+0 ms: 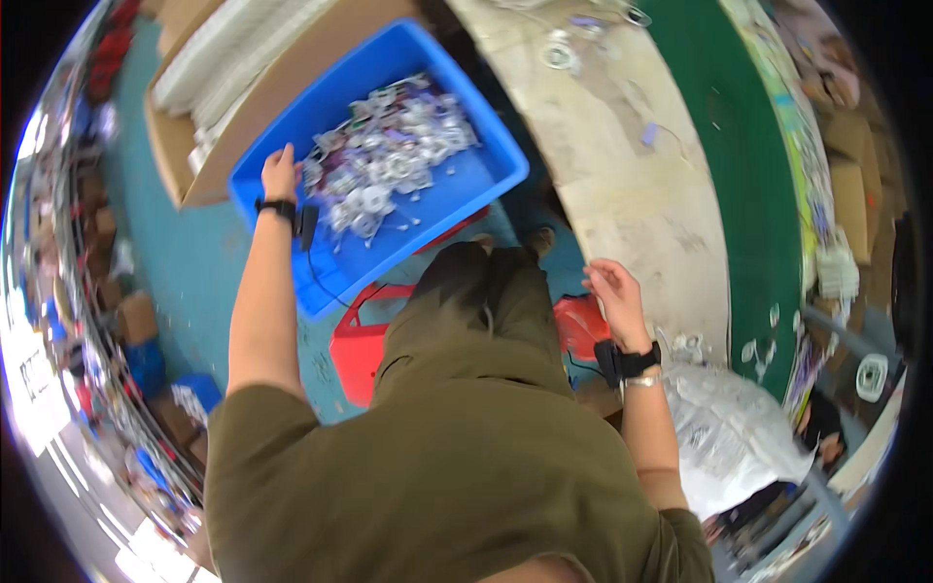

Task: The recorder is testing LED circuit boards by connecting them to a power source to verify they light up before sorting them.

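My left hand (281,176) reaches over the left side of a blue plastic bin (457,185). Its fingers look apart, with nothing visible in them, though blur hides the detail. Beside it, a loose heap of small white and purplish plastic parts (389,155) lies in the bin. My right hand (616,291) hovers by the edge of a long pale worktable (641,214). Its fingers are loosely bent and apart, and I see no object between them. Each wrist wears a black strap with a small box and a cable.
An open cardboard box (175,146) with white stacked contents stands beyond the bin. Red plastic stools (355,355) are near my legs. A white plastic sack (729,428) sits to the right. Along the table runs a green strip (700,146), and a few small parts (559,53) lie at its far end.
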{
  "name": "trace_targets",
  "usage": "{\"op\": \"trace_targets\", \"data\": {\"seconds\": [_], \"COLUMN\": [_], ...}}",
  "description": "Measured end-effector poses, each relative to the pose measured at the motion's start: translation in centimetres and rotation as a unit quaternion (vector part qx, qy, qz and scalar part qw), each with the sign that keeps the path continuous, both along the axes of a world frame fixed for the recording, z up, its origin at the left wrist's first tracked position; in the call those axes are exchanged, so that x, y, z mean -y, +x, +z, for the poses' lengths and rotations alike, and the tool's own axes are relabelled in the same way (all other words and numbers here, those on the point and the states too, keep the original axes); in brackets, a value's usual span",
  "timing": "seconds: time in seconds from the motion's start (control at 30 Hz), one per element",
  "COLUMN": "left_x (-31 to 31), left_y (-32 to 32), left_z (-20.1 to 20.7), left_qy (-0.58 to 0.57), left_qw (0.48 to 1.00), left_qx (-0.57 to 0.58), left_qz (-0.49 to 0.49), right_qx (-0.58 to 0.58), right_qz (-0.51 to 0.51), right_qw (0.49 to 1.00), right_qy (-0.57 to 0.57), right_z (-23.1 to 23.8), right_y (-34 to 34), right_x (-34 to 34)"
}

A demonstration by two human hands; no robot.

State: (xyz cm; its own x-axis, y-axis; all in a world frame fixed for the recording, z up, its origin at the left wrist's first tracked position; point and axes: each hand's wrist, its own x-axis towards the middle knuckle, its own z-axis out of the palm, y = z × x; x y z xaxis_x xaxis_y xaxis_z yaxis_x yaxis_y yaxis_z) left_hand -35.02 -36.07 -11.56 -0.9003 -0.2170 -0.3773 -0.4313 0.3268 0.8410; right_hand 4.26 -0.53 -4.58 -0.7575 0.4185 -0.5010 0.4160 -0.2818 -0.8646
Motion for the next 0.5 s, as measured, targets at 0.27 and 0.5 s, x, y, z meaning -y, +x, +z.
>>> {"op": "trace_targets", "data": {"seconds": [0.27, 0.5], "left_x": [-13.3, -17.8], "left_y": [13.2, 24.3], "left_z": [5.1, 5.4], "left_qy": [0.182, 0.146], "left_qw": [0.955, 0.875], "left_qx": [0.173, 0.228], "left_qz": [-0.160, -0.401], "right_qx": [0.019, 0.239], "right_qz": [-0.114, -0.141], "right_qw": [0.991, 0.870], "right_qy": [0.074, 0.408], "right_z": [-4.5, -10.0], "right_y": [-2.8, -9.5], "right_x": [-15.1, -27.9]}}
